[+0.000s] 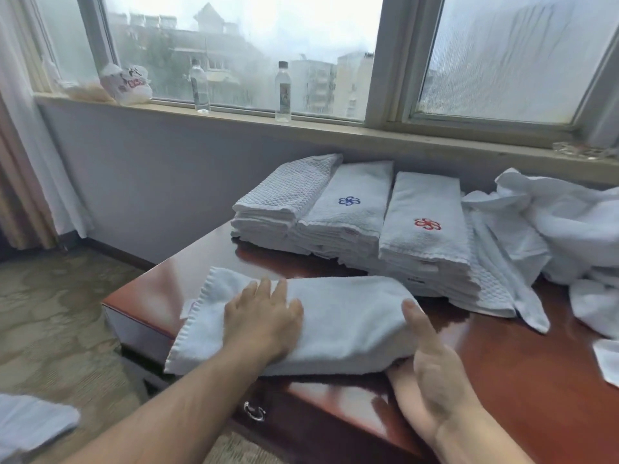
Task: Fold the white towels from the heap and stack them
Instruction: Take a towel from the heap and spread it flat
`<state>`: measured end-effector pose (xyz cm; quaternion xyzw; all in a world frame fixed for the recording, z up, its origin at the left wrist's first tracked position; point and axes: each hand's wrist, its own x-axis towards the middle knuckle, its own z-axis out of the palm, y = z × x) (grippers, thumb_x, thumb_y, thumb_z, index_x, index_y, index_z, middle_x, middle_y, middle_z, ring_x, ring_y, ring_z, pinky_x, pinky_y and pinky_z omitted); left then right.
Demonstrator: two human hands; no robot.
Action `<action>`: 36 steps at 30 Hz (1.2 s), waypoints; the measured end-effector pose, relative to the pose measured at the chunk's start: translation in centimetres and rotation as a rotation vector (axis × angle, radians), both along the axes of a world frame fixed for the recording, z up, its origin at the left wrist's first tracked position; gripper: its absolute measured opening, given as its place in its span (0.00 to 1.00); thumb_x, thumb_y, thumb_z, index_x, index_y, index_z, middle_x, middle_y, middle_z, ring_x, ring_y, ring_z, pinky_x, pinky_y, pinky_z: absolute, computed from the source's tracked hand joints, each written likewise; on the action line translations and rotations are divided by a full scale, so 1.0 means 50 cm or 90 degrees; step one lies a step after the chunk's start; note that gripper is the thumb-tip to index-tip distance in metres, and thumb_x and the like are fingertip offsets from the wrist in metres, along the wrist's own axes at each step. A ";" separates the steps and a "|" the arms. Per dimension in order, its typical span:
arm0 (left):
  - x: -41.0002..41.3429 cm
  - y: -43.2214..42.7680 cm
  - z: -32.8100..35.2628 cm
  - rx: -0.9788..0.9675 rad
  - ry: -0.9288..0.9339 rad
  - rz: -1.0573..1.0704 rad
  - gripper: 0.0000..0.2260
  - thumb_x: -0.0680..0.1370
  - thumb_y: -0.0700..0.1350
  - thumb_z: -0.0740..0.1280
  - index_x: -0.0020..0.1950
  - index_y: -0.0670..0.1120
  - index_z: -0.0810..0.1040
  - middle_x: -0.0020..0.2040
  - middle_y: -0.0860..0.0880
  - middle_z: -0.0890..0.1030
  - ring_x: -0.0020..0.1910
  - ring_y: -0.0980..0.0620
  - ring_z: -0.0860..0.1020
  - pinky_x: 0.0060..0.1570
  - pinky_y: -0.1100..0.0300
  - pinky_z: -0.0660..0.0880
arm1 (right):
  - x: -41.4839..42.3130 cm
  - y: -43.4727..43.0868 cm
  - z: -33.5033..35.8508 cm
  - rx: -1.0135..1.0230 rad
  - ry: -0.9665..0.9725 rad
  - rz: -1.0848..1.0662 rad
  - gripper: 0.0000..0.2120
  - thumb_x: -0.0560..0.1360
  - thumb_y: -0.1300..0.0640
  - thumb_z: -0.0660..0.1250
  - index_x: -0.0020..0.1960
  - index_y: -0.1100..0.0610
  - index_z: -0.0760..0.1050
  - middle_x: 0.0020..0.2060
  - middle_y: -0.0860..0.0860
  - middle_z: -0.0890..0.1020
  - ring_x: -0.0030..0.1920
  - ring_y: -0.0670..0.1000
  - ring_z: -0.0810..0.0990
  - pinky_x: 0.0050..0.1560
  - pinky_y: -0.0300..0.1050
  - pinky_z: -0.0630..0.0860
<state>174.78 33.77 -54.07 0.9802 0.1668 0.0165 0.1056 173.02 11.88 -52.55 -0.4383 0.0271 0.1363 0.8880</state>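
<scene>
My left hand (264,316), fingers spread, is pressing flat on the folded towel (341,316) at lower centre, on the tabletop (519,380). My right hand (435,373) is pinching its right end, thumb above, fingers beneath. I should be keeping the layers squared when lifting it onto the stacks (425,236) behind.

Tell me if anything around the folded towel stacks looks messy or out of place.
Yes. Under the stack with the red flower, a waffle towel sticks out to the right, unfolded, its corner trailing over the desk.
</scene>
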 end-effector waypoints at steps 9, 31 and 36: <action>-0.071 -0.107 0.072 -0.034 0.123 -0.114 0.17 0.83 0.47 0.45 0.64 0.46 0.69 0.69 0.42 0.72 0.67 0.36 0.66 0.65 0.39 0.64 | -0.048 0.007 0.007 -0.322 -0.036 -0.125 0.09 0.72 0.63 0.75 0.52 0.56 0.82 0.47 0.49 0.88 0.50 0.51 0.86 0.59 0.56 0.81; -0.036 0.020 0.061 -0.800 0.017 -0.222 0.19 0.74 0.48 0.77 0.61 0.43 0.79 0.54 0.40 0.85 0.53 0.38 0.84 0.53 0.42 0.82 | 0.174 -0.005 0.135 -0.119 -0.174 0.073 0.21 0.74 0.71 0.62 0.67 0.66 0.75 0.57 0.67 0.82 0.56 0.68 0.83 0.53 0.65 0.81; -0.007 0.055 0.075 -0.928 -0.035 -0.174 0.27 0.70 0.52 0.79 0.65 0.46 0.74 0.55 0.39 0.85 0.53 0.37 0.84 0.48 0.43 0.82 | 0.259 0.052 0.162 -0.190 -0.209 0.108 0.16 0.78 0.62 0.70 0.65 0.61 0.77 0.57 0.61 0.84 0.55 0.62 0.85 0.47 0.54 0.83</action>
